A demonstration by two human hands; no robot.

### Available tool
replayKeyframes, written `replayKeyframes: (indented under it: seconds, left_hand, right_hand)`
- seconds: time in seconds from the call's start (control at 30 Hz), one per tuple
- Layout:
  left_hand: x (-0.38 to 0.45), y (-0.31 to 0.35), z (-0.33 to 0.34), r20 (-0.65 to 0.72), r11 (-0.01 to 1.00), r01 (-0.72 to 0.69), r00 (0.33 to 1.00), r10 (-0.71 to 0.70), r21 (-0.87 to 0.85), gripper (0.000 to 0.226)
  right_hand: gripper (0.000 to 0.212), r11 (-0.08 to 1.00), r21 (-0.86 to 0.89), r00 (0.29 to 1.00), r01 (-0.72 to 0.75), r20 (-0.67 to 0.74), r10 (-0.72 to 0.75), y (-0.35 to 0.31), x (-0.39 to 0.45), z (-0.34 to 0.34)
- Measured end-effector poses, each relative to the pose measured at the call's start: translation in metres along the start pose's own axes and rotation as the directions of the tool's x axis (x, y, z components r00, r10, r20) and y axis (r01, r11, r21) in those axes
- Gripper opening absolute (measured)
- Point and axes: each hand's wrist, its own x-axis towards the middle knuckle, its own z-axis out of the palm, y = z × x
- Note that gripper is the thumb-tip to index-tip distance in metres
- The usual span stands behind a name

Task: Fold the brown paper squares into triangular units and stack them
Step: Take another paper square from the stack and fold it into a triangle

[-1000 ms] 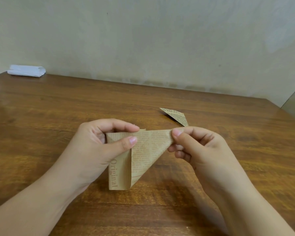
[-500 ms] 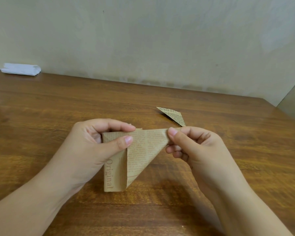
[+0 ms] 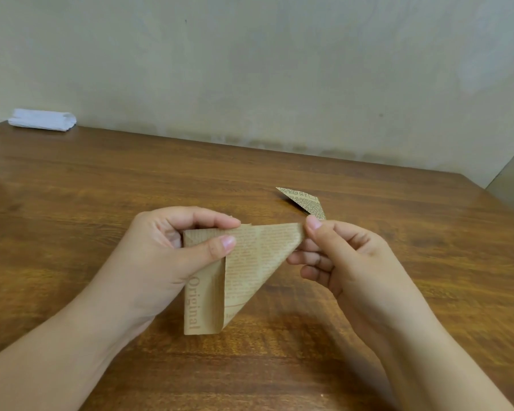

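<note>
A brown newsprint-patterned paper point(image 3: 250, 262), partly folded with one triangular flap over a strip printed "Original", is held above the wooden table point(image 3: 101, 203). My left hand point(image 3: 172, 256) pinches its upper left part between thumb and forefinger. My right hand point(image 3: 347, 262) pinches the flap's upper right corner with thumb and forefinger. A finished folded triangular unit point(image 3: 304, 201) lies on the table just beyond my right hand.
A white folded cloth or paper bundle point(image 3: 42, 120) lies at the table's far left corner against the wall. The table's right edge runs diagonally at the far right.
The paper and both hands stay in nearly the same hold; the view has shifted slightly, and the right thumb sits a little closer to the flap's corner tip.
</note>
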Motion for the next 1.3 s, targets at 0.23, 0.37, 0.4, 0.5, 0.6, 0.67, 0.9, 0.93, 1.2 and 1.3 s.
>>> replayKeyframes:
  seconds: [0.23,0.37,0.4,0.5,0.6,0.67,0.9,0.93,1.2,1.3]
  left_hand:
    - [0.0002,0.0006,-0.0024,0.002,1.000,-0.002,1.000,0.002,-0.013,0.018]
    - [0.0004,-0.0001,-0.0028,0.001,1.000,-0.009,1.000,0.009,-0.017,0.019]
    - [0.0003,0.0002,-0.0024,0.003,1.000,-0.011,1.000,0.011,-0.018,0.019]
    - [0.0000,0.0003,-0.0009,0.005,1.000,-0.007,1.000,0.007,-0.027,0.020]
    - [-0.0001,0.0005,-0.0016,-0.001,0.999,-0.018,1.000,0.018,-0.031,0.024]
    - [-0.0002,0.0008,-0.0027,-0.003,0.999,-0.025,1.000,0.025,-0.031,0.025]
    - [-0.0008,0.0005,-0.0054,0.000,0.998,-0.060,0.998,0.060,-0.001,0.019]
    - [-0.0008,0.0005,-0.0056,0.002,0.998,-0.060,0.998,0.060,0.000,0.019]
    - [0.0001,-0.0013,-0.0070,0.002,0.998,-0.051,0.999,0.051,0.027,0.016]
    - [0.0009,-0.0020,-0.0057,0.002,0.999,-0.041,0.999,0.041,0.015,0.016]
  right_hand:
    - [0.020,0.995,-0.063,0.997,0.079,-0.009,-0.080,-0.0003,-0.0002,-0.0020]
    - [0.020,0.993,-0.065,0.995,0.100,-0.017,-0.101,0.0008,0.0001,-0.0022]
    - [0.020,0.993,-0.065,0.995,0.100,-0.017,-0.102,0.0012,0.0003,-0.0025]
    - [0.021,0.993,-0.069,0.995,0.100,-0.017,-0.101,0.0017,0.0008,-0.0036]
    - [0.019,0.993,-0.067,0.995,0.101,-0.015,-0.103,0.0022,0.0013,-0.0034]
    - [0.019,0.993,-0.057,0.995,0.103,-0.013,-0.103,0.0023,0.0014,-0.0027]
    - [0.021,0.994,-0.036,0.994,0.105,-0.011,-0.105,0.0033,0.0019,-0.0008]
    - [0.020,0.994,-0.037,0.994,0.105,-0.012,-0.106,0.0034,0.0021,-0.0005]
    - [0.020,0.993,-0.036,0.993,0.113,-0.011,-0.113,0.0021,0.0014,-0.0009]
    - [0.016,0.995,-0.004,0.995,0.095,-0.019,-0.095,0.0011,0.0012,-0.0023]
